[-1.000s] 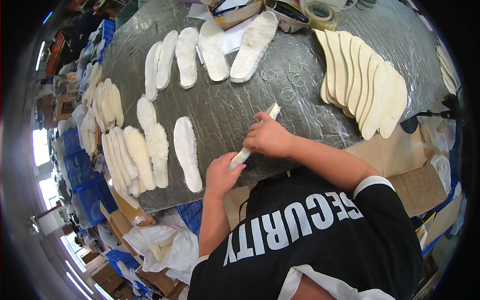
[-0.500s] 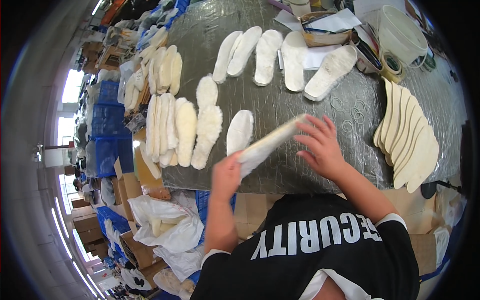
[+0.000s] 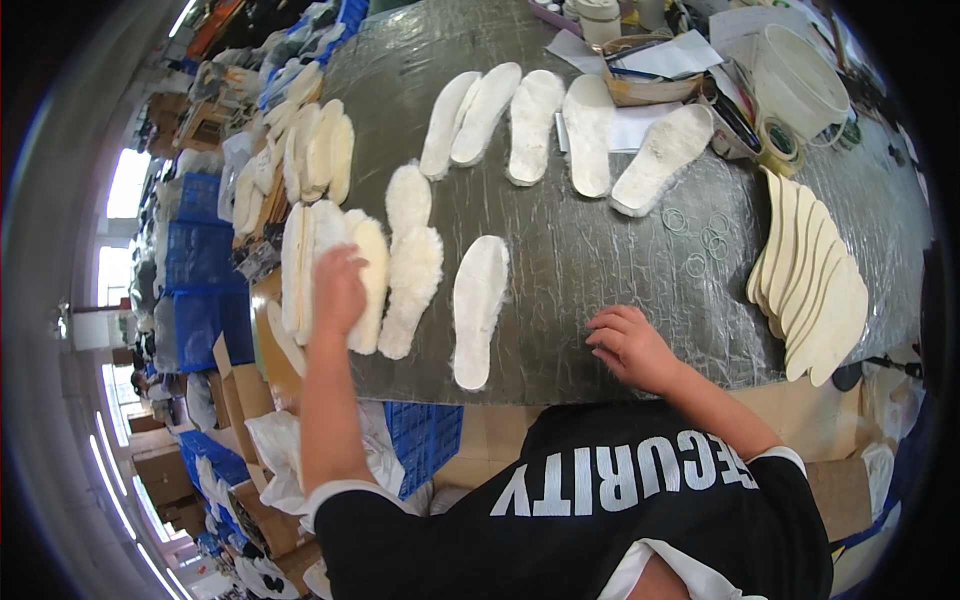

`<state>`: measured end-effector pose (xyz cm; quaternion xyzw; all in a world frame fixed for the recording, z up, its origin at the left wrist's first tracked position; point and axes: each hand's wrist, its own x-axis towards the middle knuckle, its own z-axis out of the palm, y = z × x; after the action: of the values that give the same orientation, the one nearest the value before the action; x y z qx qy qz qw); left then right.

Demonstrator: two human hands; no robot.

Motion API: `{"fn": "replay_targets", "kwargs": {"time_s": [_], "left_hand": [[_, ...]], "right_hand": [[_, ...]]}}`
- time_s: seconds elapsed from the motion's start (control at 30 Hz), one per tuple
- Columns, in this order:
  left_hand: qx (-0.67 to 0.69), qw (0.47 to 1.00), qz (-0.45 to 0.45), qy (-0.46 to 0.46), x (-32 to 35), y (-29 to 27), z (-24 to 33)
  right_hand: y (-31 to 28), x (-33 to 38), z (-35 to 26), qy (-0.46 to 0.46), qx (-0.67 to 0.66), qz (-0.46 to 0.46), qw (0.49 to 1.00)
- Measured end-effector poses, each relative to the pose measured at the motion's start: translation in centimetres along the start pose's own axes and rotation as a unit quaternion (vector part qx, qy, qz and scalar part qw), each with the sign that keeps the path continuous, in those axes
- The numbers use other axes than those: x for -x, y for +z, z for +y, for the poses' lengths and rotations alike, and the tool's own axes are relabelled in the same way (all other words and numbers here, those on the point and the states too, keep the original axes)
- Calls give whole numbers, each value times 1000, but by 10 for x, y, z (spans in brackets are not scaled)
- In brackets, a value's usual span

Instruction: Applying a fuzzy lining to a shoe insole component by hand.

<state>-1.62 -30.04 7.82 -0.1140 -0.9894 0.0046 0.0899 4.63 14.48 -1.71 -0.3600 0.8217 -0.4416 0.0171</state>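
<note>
Fleecy insoles (image 3: 330, 270) lie stacked under your left hand (image 3: 338, 290), palm pressing flat; your right hand (image 3: 630, 345) rests loosely curled, empty, on crinkled grey sheeting (image 3: 590, 260).

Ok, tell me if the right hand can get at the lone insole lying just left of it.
Probably yes. The right hand rests open on the table, and the bare stretch between it and the insole holds nothing. The left hand is off on the stacked insoles.

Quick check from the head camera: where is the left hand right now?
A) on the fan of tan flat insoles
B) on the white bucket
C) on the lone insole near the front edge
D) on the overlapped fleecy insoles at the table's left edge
D: the left hand lies on the overlapped fleecy insoles at the left edge, while the right hand rests on the bare table.
</note>
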Motion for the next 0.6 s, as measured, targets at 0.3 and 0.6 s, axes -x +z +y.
{"fn": "replay_targets", "kwargs": {"time_s": [0.3,0.6], "left_hand": [[254,930,-62,-257,61,153,130],[448,875,-181,-44,18,144,247]], "right_hand": [[-7,36,20,115,61,-40,991],[-20,89,32,214,89,105,967]]}}
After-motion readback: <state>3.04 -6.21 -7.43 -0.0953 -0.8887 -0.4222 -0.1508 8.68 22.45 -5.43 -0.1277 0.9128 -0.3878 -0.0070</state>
